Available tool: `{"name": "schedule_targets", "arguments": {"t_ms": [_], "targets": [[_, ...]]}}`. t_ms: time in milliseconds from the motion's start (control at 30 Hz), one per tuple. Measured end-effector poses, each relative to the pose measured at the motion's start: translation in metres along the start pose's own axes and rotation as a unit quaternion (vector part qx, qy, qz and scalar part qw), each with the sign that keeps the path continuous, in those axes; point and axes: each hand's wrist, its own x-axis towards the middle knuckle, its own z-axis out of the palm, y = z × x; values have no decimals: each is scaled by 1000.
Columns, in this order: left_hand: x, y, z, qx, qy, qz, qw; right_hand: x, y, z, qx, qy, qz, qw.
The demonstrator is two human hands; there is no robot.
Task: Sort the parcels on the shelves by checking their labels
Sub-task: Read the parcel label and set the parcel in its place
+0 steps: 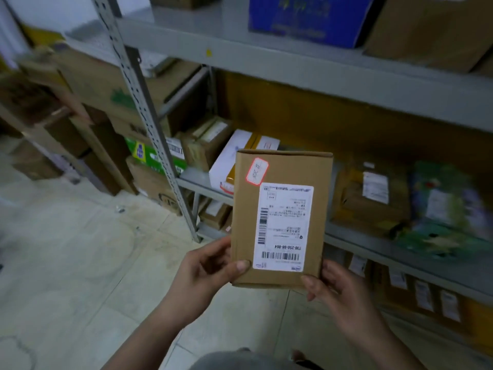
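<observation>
A flat brown cardboard parcel (245,222) is held up in front of the grey metal shelves (346,84). On its face sit a white shipping label (282,225) with barcodes, upside down to me, and a small red-edged sticker (257,170). My left hand (205,271) grips the parcel's lower left corner, thumb on the front. My right hand (333,287) grips the lower right corner, thumb on the front edge.
The middle shelf holds a white box (226,161), taped brown parcels (370,198) and a green printed bag (448,206). Labelled parcels (424,297) fill the bottom shelf. Stacked cartons (106,102) stand on the left behind a slotted upright (149,116). Pale tiled floor (80,263) lies below.
</observation>
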Motion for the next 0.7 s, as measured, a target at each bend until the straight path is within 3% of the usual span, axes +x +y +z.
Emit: {"name": "schedule_targets", "arguments": {"t_ms": [300, 700], "targets": [[-3, 3, 30, 7, -43, -7, 999, -33, 5, -27, -29, 37, -38, 998], [5, -47, 57, 67, -88, -87, 990, -65, 50, -43, -46, 59, 45, 996]]}}
